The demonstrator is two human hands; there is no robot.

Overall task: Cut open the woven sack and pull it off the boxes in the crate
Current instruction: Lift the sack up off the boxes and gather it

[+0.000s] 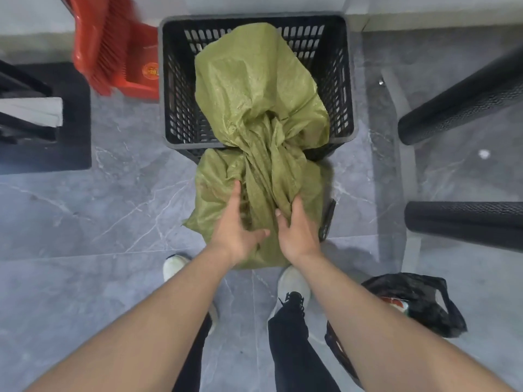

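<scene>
Green woven plastic fills the middle of our view: the sack [260,131] lies long, running from 12 o'clock inside the black crate [343,80] down over the near rim towards 6 o'clock, where its loose end hangs in front of our feet. It bunches into a twisted neck right at the crate's near edge, and the bulk above that neck sits in the crate; we cannot see any boxes under it.

Both our hands are on the hanging end, below the neck. Our left hand [236,230] is spread, fingers pointing to 12 o'clock and lying flat against the cloth, with nothing gripped that we can make out. Our right hand [297,227] sits just beside it at 3 o'clock, its fingers curled into a fold of the sack, so it looks to be clutching the cloth.

We judge that the coming pull runs along the sack's long axis, towards 6 o'clock, away from the crate. The 2 hands are about equally near the neck, the right one having the firmer hold. A dark slim object [328,219] hangs at the sack's right edge; we cannot tell what it is.
</scene>
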